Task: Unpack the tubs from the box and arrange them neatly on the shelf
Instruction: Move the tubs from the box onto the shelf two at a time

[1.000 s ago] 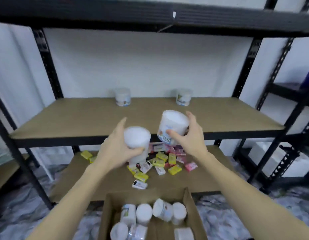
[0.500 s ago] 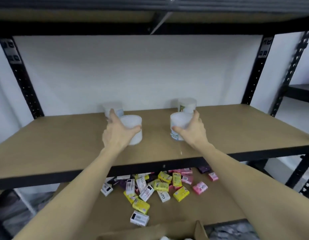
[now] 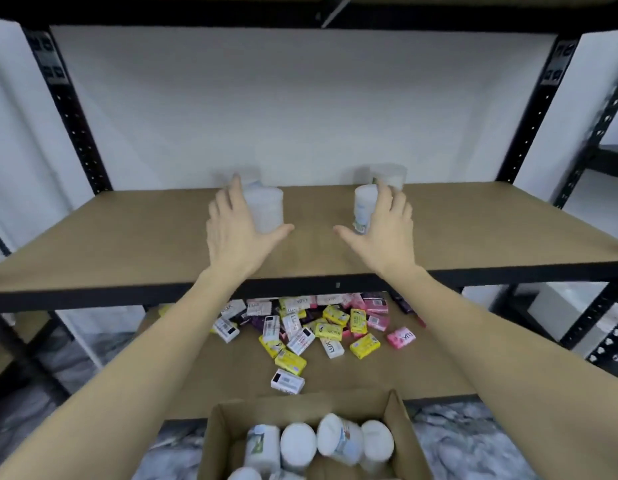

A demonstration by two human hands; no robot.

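two tubs upright on the shelf [image 3: 127,244], hands spread

left hand [image 3: 236,233] open beside left tub [image 3: 266,209]; right hand [image 3: 383,233] open beside right tub [image 3: 363,207]; labels blurred; "lux" on soap packs [image 3: 321,327] below; box [image 3: 224,434] holds more

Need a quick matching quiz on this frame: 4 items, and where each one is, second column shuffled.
Items:
1. tub by left hand
2. cardboard box
3. soap packs
4. rear right tub

Places:
A. lower shelf board, in a loose pile
B. back of the upper shelf, against the wall
C. upper shelf, front of the left pair
D. bottom of view, with tubs inside

Pairs: 1-C, 2-D, 3-A, 4-B
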